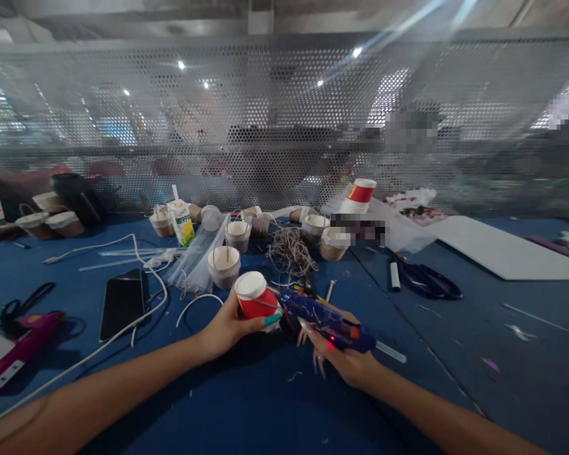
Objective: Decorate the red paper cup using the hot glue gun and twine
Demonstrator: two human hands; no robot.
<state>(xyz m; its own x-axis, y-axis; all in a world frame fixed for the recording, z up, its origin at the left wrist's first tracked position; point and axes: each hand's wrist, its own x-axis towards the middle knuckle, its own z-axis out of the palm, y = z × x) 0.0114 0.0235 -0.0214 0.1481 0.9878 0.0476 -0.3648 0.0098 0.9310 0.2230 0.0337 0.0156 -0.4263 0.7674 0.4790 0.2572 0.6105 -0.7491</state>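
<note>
My left hand (pixel 230 328) is closed around a red and white paper cup (pixel 256 302), which is tilted with its white end up. A thin cord crosses the cup's red side. In my right hand (pixel 344 354) is a blue hot glue gun (pixel 327 319), its nozzle pointing left at the cup and seemingly close to or touching it. A clear glue stick (pixel 391 351) sticks out of the gun's back end, and a small red light glows near my fingers. Just beyond the cup stands a small cord-wrapped cup basket (pixel 224 265).
Behind lie a heap of brown cord (pixel 291 253), clear glue sticks (pixel 199 256), more small baskets (pixel 336 243) and a drink carton (pixel 183 222). A phone (pixel 122 304), white cable (pixel 159 297) and magenta power strip (pixel 26 347) are left; scissors (pixel 429 280) and a white board (pixel 512 248) right.
</note>
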